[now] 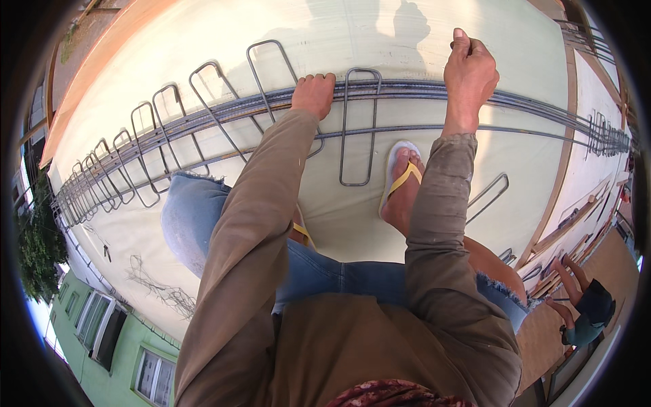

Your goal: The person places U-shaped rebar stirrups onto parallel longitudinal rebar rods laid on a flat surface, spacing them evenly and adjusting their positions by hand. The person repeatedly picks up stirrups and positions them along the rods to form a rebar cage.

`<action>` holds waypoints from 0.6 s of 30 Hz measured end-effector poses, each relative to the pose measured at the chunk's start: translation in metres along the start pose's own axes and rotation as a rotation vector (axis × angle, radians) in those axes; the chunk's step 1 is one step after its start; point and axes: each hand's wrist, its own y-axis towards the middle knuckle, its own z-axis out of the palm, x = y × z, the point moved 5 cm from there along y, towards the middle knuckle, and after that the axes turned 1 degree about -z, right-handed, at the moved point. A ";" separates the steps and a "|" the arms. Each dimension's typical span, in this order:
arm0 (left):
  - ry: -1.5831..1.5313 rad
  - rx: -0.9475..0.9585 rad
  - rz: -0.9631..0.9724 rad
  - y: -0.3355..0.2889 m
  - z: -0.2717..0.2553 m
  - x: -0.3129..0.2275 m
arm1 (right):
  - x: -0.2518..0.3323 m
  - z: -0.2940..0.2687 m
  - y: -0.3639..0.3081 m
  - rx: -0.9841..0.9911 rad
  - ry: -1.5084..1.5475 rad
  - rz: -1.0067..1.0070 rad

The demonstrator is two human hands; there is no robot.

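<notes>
A bundle of long steel rebars point(407, 88) runs across in front of me, with a single lower rebar point(420, 127) nearer my feet. My left hand point(314, 95) is closed over the bundle, its fingers wrapped over the far side. Just right of it a rectangular steel stirrup point(344, 136) hangs around the bars. Several more stirrups point(193, 78) stand tilted along the bars to the left. My right hand point(470, 74) is raised above the bundle, closed with thumb against fingers. A small dark bit shows at its fingertips, too small to name.
A loose stirrup point(504, 179) lies right of my sandalled foot point(401, 180). More stirrups point(603, 136) cluster at the far right end. Tangled thin wire point(163, 290) and a small dark tool point(107, 253) lie at lower left. Another person point(590, 308) bends at lower right.
</notes>
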 end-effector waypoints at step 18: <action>0.105 0.132 -0.034 0.018 0.002 0.000 | -0.115 0.098 -0.394 0.212 0.832 1.548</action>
